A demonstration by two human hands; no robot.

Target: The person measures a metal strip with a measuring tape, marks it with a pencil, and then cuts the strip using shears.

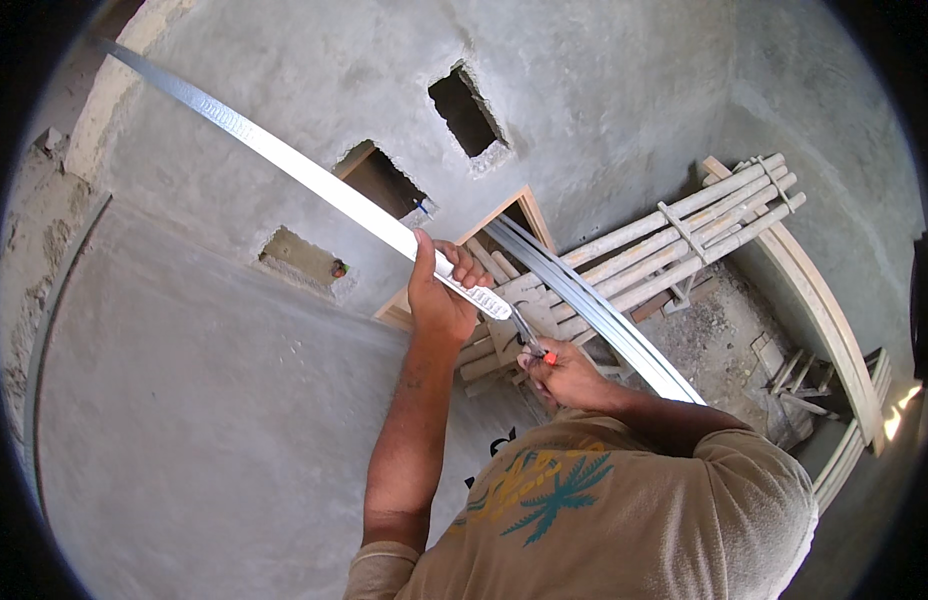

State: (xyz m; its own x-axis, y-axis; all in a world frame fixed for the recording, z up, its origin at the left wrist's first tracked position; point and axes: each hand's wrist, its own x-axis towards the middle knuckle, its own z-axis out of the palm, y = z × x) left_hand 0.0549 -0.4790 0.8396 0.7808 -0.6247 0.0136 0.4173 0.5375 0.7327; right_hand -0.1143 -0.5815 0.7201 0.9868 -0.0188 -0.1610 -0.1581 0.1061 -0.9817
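Observation:
My left hand (439,295) is wrapped round a long, shiny metal strip (314,180) with raised markings near its near end; the strip stretches diagonally to the upper left. My right hand (566,378) is closed on a metal hand tool (527,330) with red on its handle. The tool's upper part is at or just beside the strip's near end; I cannot tell whether they touch, or exactly what kind of tool it is.
Bundled dusty poles (690,215) and loose metal channels (624,325) lie at the right, beside a curved wooden plank (824,310) and rubble-strewn ground (709,340). A grey plastered wall (584,120) has rough cut openings (464,110) and wooden frames (534,220).

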